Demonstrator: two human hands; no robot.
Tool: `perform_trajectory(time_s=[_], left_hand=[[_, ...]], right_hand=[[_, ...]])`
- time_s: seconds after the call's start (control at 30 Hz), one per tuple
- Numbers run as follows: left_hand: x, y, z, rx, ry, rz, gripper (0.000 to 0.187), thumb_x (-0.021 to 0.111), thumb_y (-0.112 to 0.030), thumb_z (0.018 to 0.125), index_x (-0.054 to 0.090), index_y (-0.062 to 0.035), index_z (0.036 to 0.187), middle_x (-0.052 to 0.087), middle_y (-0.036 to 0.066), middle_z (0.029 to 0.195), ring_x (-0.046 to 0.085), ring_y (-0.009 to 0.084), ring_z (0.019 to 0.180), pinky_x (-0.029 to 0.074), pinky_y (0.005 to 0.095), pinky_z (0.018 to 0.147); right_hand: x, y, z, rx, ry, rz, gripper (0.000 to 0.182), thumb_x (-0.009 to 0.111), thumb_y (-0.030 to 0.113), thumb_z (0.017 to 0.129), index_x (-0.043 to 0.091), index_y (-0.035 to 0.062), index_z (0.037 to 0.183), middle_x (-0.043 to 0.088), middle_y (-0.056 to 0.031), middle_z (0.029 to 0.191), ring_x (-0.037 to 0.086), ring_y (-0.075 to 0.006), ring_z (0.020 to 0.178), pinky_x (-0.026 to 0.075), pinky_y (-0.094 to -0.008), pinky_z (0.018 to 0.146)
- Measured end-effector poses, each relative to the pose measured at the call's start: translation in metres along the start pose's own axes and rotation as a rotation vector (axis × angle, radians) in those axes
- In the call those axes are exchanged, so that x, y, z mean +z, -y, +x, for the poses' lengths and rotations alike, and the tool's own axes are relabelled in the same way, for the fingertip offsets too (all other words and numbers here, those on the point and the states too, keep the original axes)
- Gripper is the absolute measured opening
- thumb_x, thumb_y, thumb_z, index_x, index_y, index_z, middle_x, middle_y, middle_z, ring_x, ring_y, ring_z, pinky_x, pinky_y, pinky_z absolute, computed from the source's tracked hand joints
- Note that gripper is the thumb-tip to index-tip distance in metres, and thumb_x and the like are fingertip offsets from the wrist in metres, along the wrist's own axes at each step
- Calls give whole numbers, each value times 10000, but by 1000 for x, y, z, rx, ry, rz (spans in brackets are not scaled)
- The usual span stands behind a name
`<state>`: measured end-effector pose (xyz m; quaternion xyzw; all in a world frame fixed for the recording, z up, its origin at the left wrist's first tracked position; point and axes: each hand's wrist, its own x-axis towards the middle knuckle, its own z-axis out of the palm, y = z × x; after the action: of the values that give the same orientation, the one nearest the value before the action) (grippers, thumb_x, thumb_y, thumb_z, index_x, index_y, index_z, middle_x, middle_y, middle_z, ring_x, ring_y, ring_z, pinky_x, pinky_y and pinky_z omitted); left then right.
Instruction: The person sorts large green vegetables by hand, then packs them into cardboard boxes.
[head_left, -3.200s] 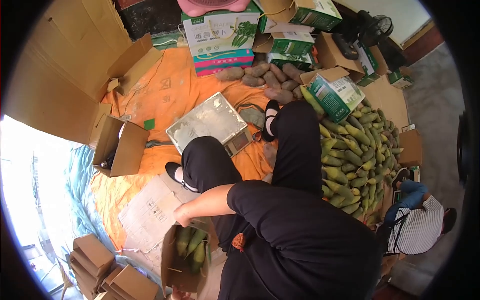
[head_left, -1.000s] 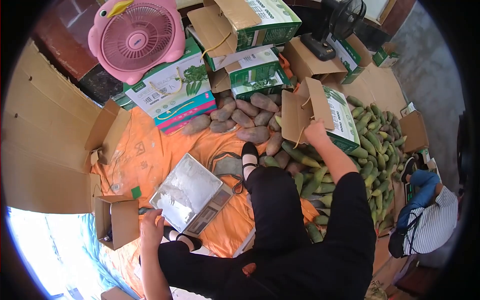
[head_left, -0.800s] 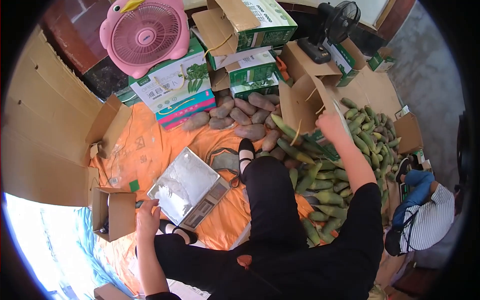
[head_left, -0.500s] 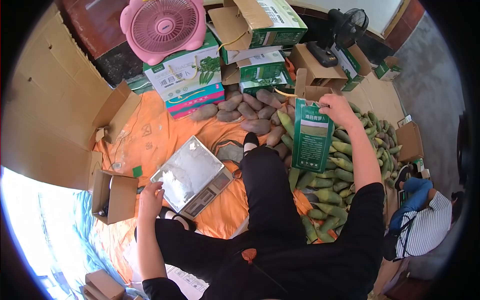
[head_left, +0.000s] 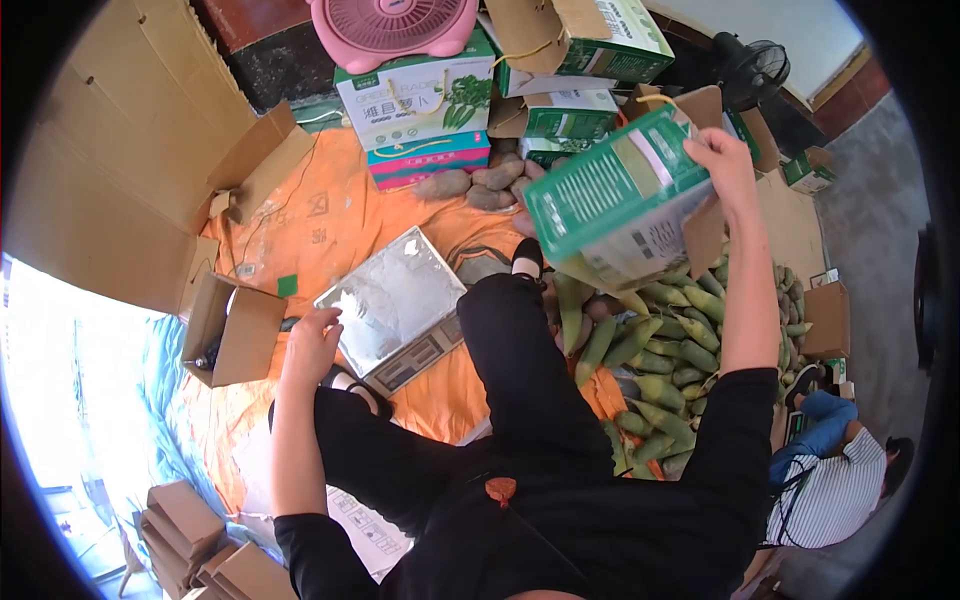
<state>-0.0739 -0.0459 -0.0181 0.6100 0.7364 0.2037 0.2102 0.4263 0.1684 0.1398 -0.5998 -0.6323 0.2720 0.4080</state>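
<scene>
My right hand (head_left: 722, 165) grips the open flap end of a green and white carton (head_left: 620, 190), which hangs tilted above the pile of green radishes (head_left: 670, 350). At the left edge of the silver-topped scale (head_left: 395, 300), my left hand (head_left: 315, 345) has its fingers bent; whether anything is between them is too small to tell. The scale stands on an orange sheet (head_left: 300, 200), with its display side toward me. Reddish-brown roots (head_left: 445, 185) lie beyond it.
A pink fan (head_left: 400, 25) sits on stacked cartons (head_left: 415, 105) at the back. An open brown box (head_left: 250, 335) stands left, folded cardboard (head_left: 185, 520) at lower left. A black fan (head_left: 745, 75) is at back right. Another person (head_left: 825, 490) sits at right.
The carton has been lifted and swung from upright to tilted, its side and flaps now showing. My right hand rose with it. My left hand moved slightly right and up; the whole view shifted.
</scene>
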Motion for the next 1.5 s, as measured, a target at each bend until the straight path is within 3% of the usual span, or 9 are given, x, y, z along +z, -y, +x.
perform_trajectory(time_s=[0.27, 0.47, 0.6, 0.7, 0.93, 1.07, 1.2, 1.27, 1.5], left_hand=[[-2, -3, 3, -18, -1, -66, 270, 599, -70, 782, 612, -11, 1044, 637, 160, 922, 607, 316, 884, 472, 380, 786], [-5, 1, 1, -96, 10, -117, 403, 592, -57, 789, 533, -20, 1187, 641, 164, 943, 622, 280, 897, 481, 369, 802], [-8, 1, -3, -219, -11, -210, 461, 562, -40, 798, 475, -19, 1250, 631, 186, 1007, 617, 289, 937, 474, 378, 837], [-8, 13, -7, -270, 22, -280, 472, 543, -45, 800, 455, -12, 1263, 612, 202, 1066, 614, 302, 947, 472, 379, 842], [-26, 18, -21, -531, 152, -234, 461, 484, -45, 779, 473, -5, 1239, 597, 216, 1115, 589, 341, 1021, 439, 399, 900], [-12, 57, -26, -248, 39, 122, 371, 469, -41, 790, 554, -5, 1150, 665, 173, 921, 652, 253, 827, 509, 360, 731], [-21, 22, -22, -366, 66, 4, 246, 490, -55, 839, 626, -8, 1038, 666, 100, 735, 644, 154, 700, 507, 264, 611], [-24, 0, -21, -220, -258, -167, 154, 542, -82, 832, 656, -16, 909, 619, 98, 601, 616, 203, 559, 490, 297, 620], [-23, -18, -15, 50, -196, -75, 173, 592, -92, 818, 642, -35, 973, 619, 120, 901, 617, 258, 816, 486, 326, 715]], right_hand=[[141, 26, 11, -149, 72, 332, 176, 685, 133, 720, 652, -15, 808, 597, -14, 691, 510, -83, 637, 417, -252, 582], [265, 87, -40, -338, 174, 163, 137, 617, 130, 710, 658, 18, 778, 643, -184, 750, 634, -328, 710, 498, -378, 669], [335, 109, -94, -389, 276, 187, 131, 623, 158, 715, 660, 44, 768, 642, -174, 783, 625, -338, 745, 498, -387, 683], [358, 117, -131, -341, 734, 380, 246, 668, 210, 732, 632, 31, 896, 646, -142, 814, 629, -284, 752, 491, -357, 681], [336, 65, -122, -709, 969, -521, 573, 756, 367, 594, 608, 171, 1112, 588, -49, 1109, 509, -265, 1070, 389, -548, 857], [317, 16, -97, -748, 732, -945, 200, 584, 213, 775, 667, 216, 957, 610, 4, 954, 512, -198, 983, 345, -495, 823], [307, -10, -84, -682, 688, -950, 221, 485, 126, 816, 683, 215, 858, 616, 18, 893, 528, -180, 943, 334, -498, 831], [305, -9, -86, -673, 692, -897, 193, 512, 122, 799, 682, 207, 837, 615, 12, 858, 539, -183, 925, 333, -511, 843], [316, -3, -121, -663, 778, -607, 223, 521, 75, 768, 672, 221, 842, 603, 1, 900, 545, -216, 942, 345, -523, 854]])
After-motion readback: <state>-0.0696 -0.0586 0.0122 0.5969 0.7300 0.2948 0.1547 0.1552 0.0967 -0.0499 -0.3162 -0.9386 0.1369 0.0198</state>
